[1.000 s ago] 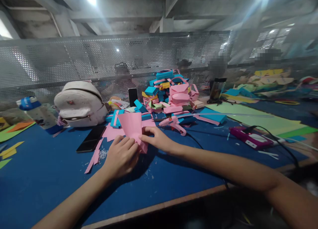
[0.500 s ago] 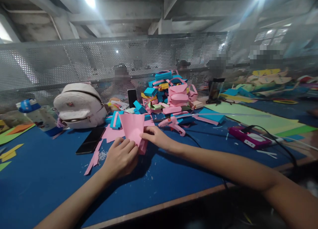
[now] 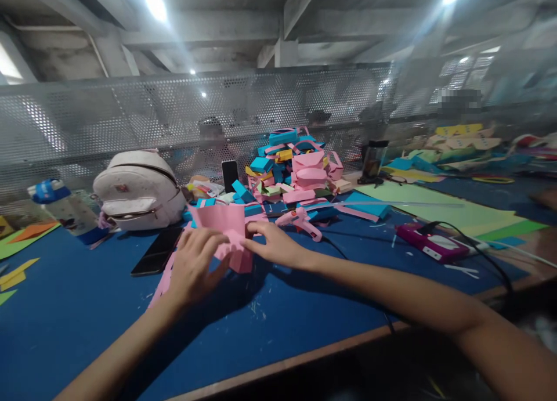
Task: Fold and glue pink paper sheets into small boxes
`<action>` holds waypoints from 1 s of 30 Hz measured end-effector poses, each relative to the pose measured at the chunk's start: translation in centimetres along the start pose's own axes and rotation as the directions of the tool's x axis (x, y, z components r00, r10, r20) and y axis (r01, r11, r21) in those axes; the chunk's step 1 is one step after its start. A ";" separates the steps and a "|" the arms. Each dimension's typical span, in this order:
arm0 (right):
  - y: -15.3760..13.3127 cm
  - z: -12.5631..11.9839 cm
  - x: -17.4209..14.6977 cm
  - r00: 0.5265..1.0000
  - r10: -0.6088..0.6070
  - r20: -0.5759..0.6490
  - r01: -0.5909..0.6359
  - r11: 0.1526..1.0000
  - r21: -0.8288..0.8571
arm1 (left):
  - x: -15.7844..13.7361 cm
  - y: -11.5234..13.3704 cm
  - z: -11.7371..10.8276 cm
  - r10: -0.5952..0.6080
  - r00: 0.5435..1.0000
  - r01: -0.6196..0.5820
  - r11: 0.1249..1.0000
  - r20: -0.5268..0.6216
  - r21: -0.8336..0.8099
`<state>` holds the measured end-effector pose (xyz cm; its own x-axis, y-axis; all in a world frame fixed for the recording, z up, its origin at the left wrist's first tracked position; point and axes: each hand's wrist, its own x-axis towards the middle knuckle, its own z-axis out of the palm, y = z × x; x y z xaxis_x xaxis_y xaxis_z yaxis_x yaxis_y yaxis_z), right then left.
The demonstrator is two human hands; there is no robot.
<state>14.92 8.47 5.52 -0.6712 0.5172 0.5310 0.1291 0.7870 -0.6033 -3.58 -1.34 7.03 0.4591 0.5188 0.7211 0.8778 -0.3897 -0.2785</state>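
Note:
A folded piece of pink paper (image 3: 226, 224) stands just above the blue table, its upper flap spread wide and its lower part folded like a small box. My right hand (image 3: 278, 245) pinches its right edge between thumb and fingers. On the left side, my left hand (image 3: 195, 264) has its fingers stretched out and the thumb apart, with the fingertips at the paper's near face; whether they touch it is hard to tell. Behind my right hand lies a pink glue gun (image 3: 300, 221) with a black cord. Pink paper strips (image 3: 162, 282) lie partly behind my left hand.
A black phone (image 3: 156, 253), a white backpack (image 3: 139, 192) and a bottle (image 3: 72, 212) stand or lie at the left. Blue and pink paper bags (image 3: 308, 169) are heaped behind. To the right are a magenta power bank (image 3: 430, 242) and green sheets (image 3: 452, 209).
My left hand has loosened from the paper, its curled fingers opening out and shifting left. The paper has tilted and its lower folds show more. My right hand keeps its pinch.

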 end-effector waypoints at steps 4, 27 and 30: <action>-1.3 -1.5 0.5 0.996 -0.070 0.050 0.076 0.985 -0.155 | 4.1 -1.9 -2.3 0.040 0.999 -0.040 0.999 0.028 -0.003; -1.9 -5.1 -1.1 0.925 -0.312 0.215 0.374 0.848 -0.376 | 8.4 -5.8 -4.7 0.184 0.480 0.378 0.839 0.858 -0.392; -1.6 -5.0 -2.2 0.848 -0.473 0.238 0.520 0.662 -0.540 | 6.4 -4.5 -6.4 0.155 0.447 0.325 0.890 0.881 -0.321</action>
<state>19.86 7.72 8.28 -0.8040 -0.0135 0.5944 0.1301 0.9715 0.1981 -5.47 -1.12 16.98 0.4615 0.8419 -0.2796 0.8861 -0.4227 0.1901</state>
